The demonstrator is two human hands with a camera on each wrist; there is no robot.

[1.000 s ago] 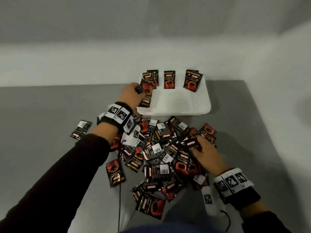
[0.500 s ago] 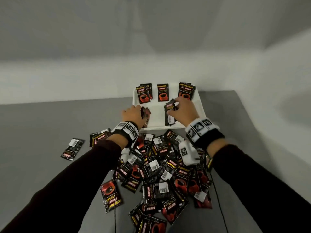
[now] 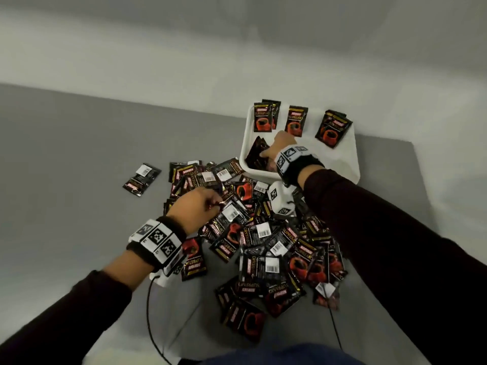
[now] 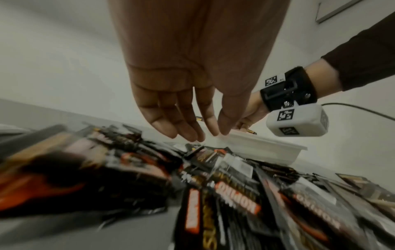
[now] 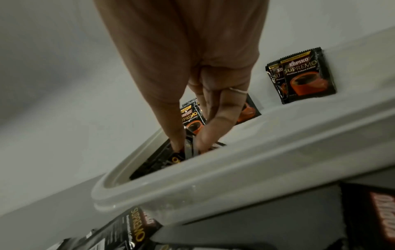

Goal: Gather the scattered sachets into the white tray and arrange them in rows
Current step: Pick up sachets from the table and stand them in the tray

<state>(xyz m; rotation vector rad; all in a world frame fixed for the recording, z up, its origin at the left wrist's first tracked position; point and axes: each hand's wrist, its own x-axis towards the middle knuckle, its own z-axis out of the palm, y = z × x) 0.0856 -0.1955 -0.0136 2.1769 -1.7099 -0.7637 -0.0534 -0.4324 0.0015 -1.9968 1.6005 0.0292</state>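
Note:
The white tray [image 3: 340, 164] [image 5: 235, 177] sits at the far right of the grey table, with three small stacks of black-and-red sachets [image 3: 297, 122] [image 5: 303, 74] along its far side. My right hand [image 3: 266, 154] [image 5: 190, 147] is inside the tray's near-left corner, where thumb and fingers pinch a few dark sachets [image 3: 254, 156] standing on edge. A big loose pile of sachets [image 3: 263, 233] [image 4: 213, 186] lies in front of the tray. Just above the pile's left part my left hand [image 3: 210, 204] [image 4: 205, 135] hovers with relaxed fingers, holding nothing.
One stray sachet [image 3: 141, 179] lies apart, left of the pile. Black cables [image 3: 150, 312] run from both wrist units across the near table. A pale wall stands right behind the tray, and the table's right edge is close beside it.
My left hand came back from the tray's near edge to the pile and no longer holds sachets. My right hand carried its sachets down into the tray's near-left corner.

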